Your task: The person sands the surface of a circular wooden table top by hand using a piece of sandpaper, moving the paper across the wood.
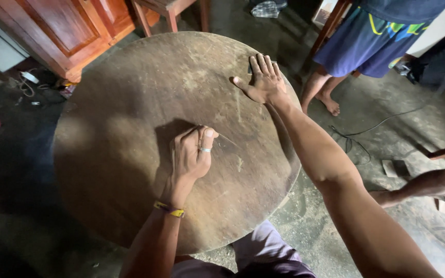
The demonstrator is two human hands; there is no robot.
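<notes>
Dim room, dusty concrete floor (330, 216). Round wooden table (130, 170), worn, scratched, pale dust patches. My left hand (191, 154) rests at its middle, grip curled narrow; whether it pinches the thin scribed line just right of the thumb I cannot tell. Ring on one finger, yellow wristband (170, 209) behind. My right hand (263, 82) lies flat, fingers spread wide, at the far rim, covering a small dark piece. Beyond it: another person's bare legs (323, 92), blue shorts. Far left: wooden cabinet (68, 31). Cable (366, 128) on floor to the right.
</notes>
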